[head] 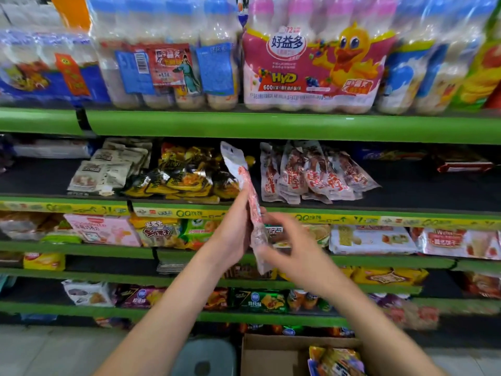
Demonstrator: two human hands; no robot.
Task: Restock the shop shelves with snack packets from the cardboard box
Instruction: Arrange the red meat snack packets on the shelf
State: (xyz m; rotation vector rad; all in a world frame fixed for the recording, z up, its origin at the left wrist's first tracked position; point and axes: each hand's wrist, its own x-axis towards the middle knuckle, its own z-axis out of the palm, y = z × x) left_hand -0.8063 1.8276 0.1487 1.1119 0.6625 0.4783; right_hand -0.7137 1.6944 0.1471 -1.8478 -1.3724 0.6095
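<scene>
A person stands facing green-edged shop shelves (pixel 271 126), both bare arms reaching forward. The left hand (pixel 235 229) is raised in front of the second shelf with its fingers straight and pressed flat against the side of a red-and-white snack packet (pixel 250 202), which stands on edge, nearly upright, its top leaning a little to the left. The thumb is hidden behind the packet, so whether it pinches is hard to say. The right hand (pixel 287 245) is just right of the packet's lower half, blurred, with fingers loosely spread and curved toward it; whether they touch the packet I cannot tell.

Behind the packet, on the second shelf, lies a heap of yellow-and-black packets (pixel 184 175) to the left and a leaning row of matching red-and-white packets (pixel 311 175) to the right, with a gap between them. Pale packets (pixel 108 169) sit further left. The top shelf carries shrink-wrapped drink bottles, among them a pink multipack with a yellow duck (pixel 314 69).

Near the person's feet, at the bottom right, an open cardboard box (pixel 271 356) holds a few colourful packets, and a grey stool (pixel 206 359) stands just left of it.
</scene>
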